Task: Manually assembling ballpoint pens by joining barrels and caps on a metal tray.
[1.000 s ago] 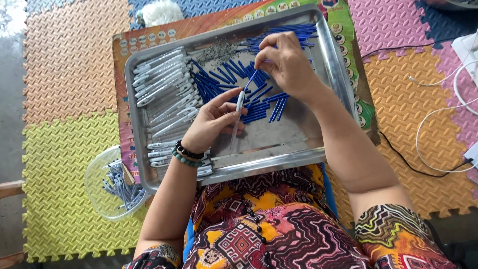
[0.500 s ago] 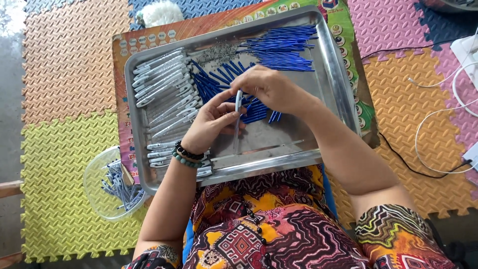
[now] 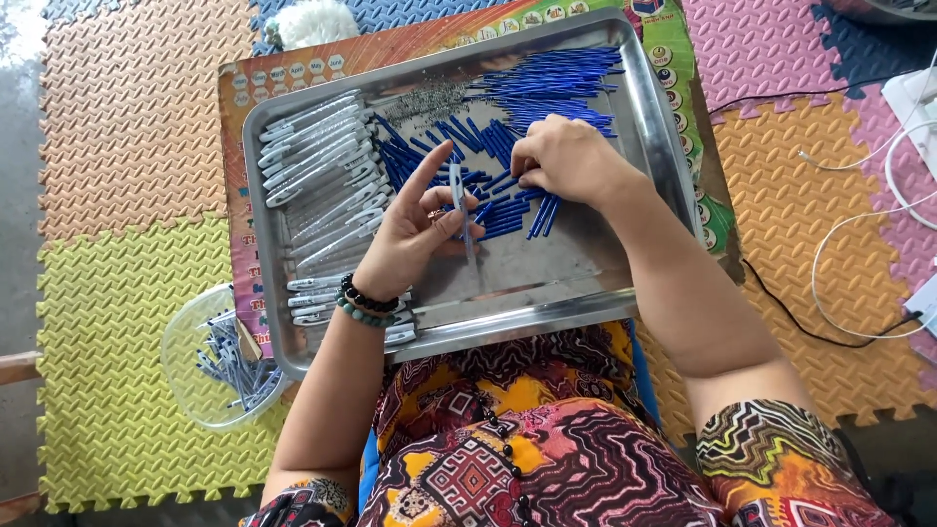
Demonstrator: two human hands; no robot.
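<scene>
Pen assembly, mid-step. Left hand (image 3: 415, 239) grips one grey pen barrel (image 3: 459, 210) upright, index finger extended toward 12 o'clock. Right hand (image 3: 566, 161) is closed down on the blue refills (image 3: 508, 210) at tray centre, fingers pinching; which one is held cannot be told. Steel tray (image 3: 547, 312) sits on the person's lap over a printed board. Grey barrels pile (image 3: 317, 166) at 9 o'clock, clear tub (image 3: 220, 366) at 8 o'clock on the foam mat floor (image 3: 127, 127). Next move likely needs a single refill lifted clear and lined up with the barrel mouth. Versus half a second ago: right hand has shifted away from the barrel back onto the refills.
</scene>
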